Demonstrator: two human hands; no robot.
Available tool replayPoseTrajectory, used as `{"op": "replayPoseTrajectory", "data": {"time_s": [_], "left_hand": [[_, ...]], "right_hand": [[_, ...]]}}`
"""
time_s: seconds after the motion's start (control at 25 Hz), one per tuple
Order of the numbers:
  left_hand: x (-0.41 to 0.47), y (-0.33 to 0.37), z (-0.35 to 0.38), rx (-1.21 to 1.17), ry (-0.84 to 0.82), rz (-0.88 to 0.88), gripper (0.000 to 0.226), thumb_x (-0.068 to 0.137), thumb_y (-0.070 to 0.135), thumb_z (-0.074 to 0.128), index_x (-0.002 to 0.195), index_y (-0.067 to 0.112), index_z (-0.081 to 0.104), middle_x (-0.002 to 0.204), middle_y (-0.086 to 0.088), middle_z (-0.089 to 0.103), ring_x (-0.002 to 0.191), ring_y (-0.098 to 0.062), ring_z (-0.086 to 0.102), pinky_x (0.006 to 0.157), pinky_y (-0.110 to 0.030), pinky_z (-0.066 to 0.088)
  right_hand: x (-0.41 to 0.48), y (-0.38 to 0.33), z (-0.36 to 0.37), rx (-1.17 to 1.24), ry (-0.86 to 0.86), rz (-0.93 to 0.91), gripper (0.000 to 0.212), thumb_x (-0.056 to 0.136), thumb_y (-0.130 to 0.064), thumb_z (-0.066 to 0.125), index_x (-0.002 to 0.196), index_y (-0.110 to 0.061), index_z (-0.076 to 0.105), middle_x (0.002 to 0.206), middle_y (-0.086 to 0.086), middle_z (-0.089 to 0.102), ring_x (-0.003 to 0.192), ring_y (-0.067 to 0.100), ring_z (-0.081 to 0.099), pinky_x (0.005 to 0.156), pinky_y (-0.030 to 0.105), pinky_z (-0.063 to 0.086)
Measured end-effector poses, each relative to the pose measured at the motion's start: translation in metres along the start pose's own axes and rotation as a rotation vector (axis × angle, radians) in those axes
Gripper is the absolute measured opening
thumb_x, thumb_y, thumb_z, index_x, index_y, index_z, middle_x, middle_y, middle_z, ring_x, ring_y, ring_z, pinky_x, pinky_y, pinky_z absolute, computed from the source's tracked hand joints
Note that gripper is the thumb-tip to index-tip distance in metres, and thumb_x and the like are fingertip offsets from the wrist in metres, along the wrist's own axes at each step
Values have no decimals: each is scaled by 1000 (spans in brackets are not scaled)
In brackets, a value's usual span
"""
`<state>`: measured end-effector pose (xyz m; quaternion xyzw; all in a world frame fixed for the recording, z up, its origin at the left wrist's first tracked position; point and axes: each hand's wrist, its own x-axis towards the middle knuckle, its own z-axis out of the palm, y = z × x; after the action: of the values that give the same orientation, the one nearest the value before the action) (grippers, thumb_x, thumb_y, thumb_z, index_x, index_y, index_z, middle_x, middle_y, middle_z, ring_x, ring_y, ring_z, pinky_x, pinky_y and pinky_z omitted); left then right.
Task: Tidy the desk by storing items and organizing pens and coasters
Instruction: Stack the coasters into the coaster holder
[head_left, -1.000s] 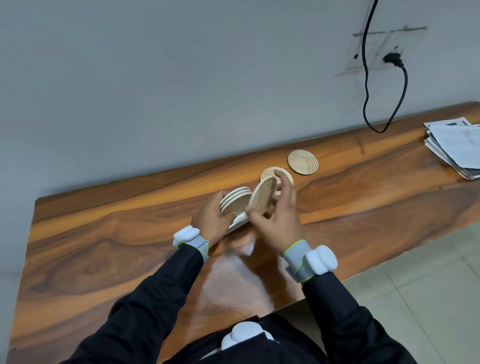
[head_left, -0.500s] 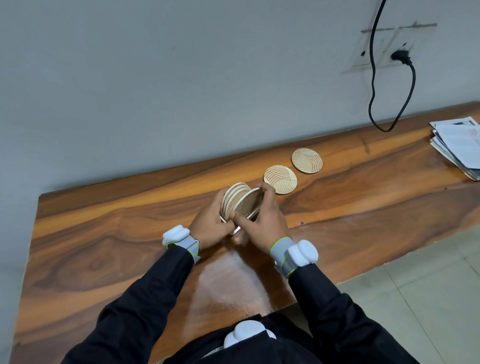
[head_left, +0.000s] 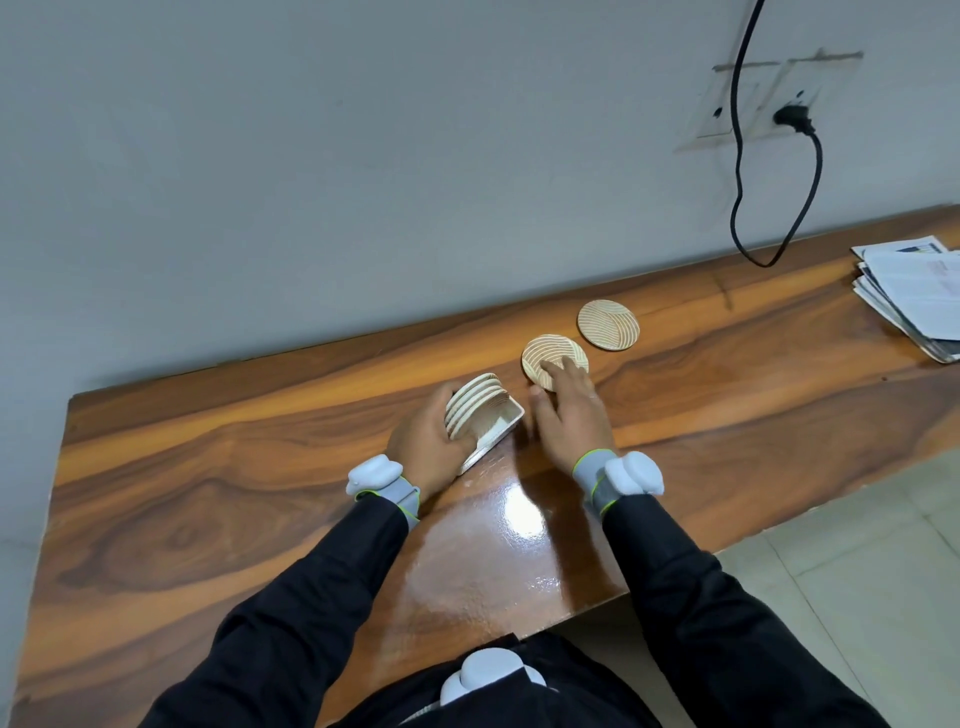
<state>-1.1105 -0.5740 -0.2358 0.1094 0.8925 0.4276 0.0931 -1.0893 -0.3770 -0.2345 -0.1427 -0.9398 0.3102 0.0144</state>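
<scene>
Two hands at work: your left hand (head_left: 423, 441) curls round the holder (head_left: 506, 427); your right hand (head_left: 569, 415), held flat, touches a coaster (head_left: 548, 352) at one o'clock, gripping nothing.

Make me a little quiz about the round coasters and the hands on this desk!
1. True or false: two coasters, the near coaster and the far coaster, lie flat on the desk.
2. Which hand grips the white holder? A) left hand B) right hand C) neither
3. Fill in: the right hand's fingers touch the ____ coaster.
Key: 1 true; 2 A; 3 near.
</scene>
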Motion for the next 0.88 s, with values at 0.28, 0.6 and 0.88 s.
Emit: {"op": "replayPoseTrajectory", "data": {"time_s": [0.28, 0.6, 0.88], "left_hand": [[4, -2, -4, 24, -47, 10, 52, 75, 24, 68, 119, 44, 47, 88, 21, 64, 79, -7, 61, 62, -22, 39], [3, -2, -6, 22, -67, 11, 49, 77, 23, 68, 117, 42, 48, 92, 17, 64, 83, -11, 62, 70, -29, 47], [4, -3, -4, 28, -54, 22, 49, 78, 27, 69, 117, 46, 45, 90, 17, 65, 81, -10, 63, 69, -30, 49]], "right_hand": [[-18, 18, 6, -462, 37, 72, 47, 80, -63, 56, 104, -23, 54, 118, 6, 49, 126, 32, 41, 110, 48, 23], [-6, 13, 4, -405, -30, 99, 69, 79, -62, 58, 138, -30, 39, 149, 5, 35, 135, 33, 32, 106, 44, 31], [-24, -20, -13, 518, 107, 288, 72, 61, -60, 58, 128, -39, 44, 126, -1, 54, 121, 27, 49, 105, 40, 38]]}}
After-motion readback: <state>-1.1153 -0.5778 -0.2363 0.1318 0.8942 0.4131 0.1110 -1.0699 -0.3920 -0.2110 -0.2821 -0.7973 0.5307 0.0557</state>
